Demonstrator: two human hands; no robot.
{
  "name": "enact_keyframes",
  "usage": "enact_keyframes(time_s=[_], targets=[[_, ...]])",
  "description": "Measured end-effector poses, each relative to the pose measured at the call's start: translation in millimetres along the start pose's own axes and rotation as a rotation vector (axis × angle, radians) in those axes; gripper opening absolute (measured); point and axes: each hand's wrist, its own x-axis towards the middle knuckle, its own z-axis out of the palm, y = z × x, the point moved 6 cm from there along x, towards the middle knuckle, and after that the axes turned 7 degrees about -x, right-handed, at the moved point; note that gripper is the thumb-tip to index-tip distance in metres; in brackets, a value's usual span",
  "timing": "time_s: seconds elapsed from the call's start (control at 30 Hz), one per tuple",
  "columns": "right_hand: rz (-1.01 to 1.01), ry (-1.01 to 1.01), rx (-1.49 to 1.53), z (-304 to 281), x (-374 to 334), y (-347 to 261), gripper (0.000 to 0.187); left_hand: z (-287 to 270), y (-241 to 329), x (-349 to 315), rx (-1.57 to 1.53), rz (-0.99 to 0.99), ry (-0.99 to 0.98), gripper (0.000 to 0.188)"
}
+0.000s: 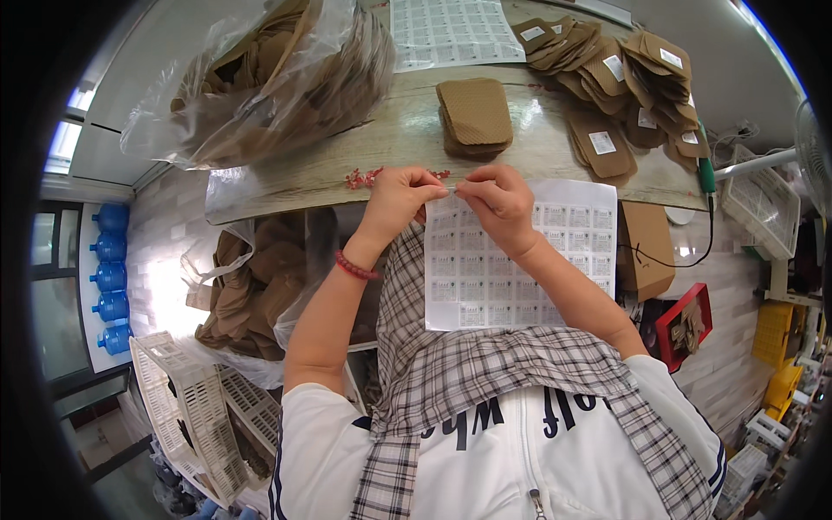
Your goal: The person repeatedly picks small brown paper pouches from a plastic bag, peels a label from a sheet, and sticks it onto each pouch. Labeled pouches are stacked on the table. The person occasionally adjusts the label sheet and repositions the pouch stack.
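Left hand [400, 195] and right hand [501, 201], grips closed, pinch label sheet [520, 260]'s top edge.

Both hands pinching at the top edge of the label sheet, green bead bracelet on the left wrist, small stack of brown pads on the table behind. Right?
Not quite: the head view shows the bracelet is red, not green. The rest holds: left hand and right hand pinch at the label sheet top edge, with the brown pads stacked behind.

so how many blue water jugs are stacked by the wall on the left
5, in one vertical row at the left edge: top jug, second, third, fourth, bottom. More may be hidden beyond the frame.
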Motion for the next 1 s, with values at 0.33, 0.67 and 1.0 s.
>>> enact_keyframes(time_s=[0.33, 0.67, 1.0], targets=[[-0.292, -0.018, -0.087, 1.8, 13.2, -11.9, 0.021, -11.8, -15.0, 16.0, -0.201, -0.249, -0.212, 0.018], [-0.337, -0.039, -0.02, 2.5, 8.1, -22.8, 0.021, -3.3, 0.0, 34.7, 0.088, -0.236, -0.141, 0.014], [0.373, -0.088, 0.521, -37.2, 41.1, 24.8, 0.008, 12.0, 39.9, 13.0, 0.911, 0.526, 0.176, 0.007]])
